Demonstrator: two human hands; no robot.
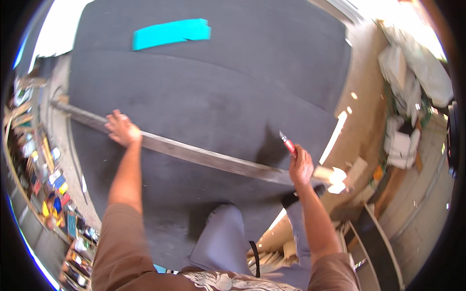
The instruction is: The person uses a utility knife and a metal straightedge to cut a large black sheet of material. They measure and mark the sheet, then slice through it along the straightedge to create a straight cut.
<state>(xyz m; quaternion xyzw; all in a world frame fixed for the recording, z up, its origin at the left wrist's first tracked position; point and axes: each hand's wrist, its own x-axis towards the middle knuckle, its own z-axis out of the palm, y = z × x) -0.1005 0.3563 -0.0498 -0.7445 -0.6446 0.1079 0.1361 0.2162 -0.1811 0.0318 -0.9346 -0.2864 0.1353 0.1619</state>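
a bent knee in grey trousers (221,237) is seen kneeling on a large dark grey sheet (218,87). a long grey metal straightedge (194,153) is laid diagonally across the sheet, pressed down by the spread left hand (122,128). a red-handled knife (288,144) is gripped in the closed right hand (301,167), beside the straightedge's right end. a turquoise strip (170,33) is seen at the sheet's far side.

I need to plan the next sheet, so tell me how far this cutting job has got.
Done: the long straightedge lies across the dark grey sheet. In hand: the left hand presses it down, and the right hand holds a red-handled knife at its right end. Left: no cut line shows along the edge.
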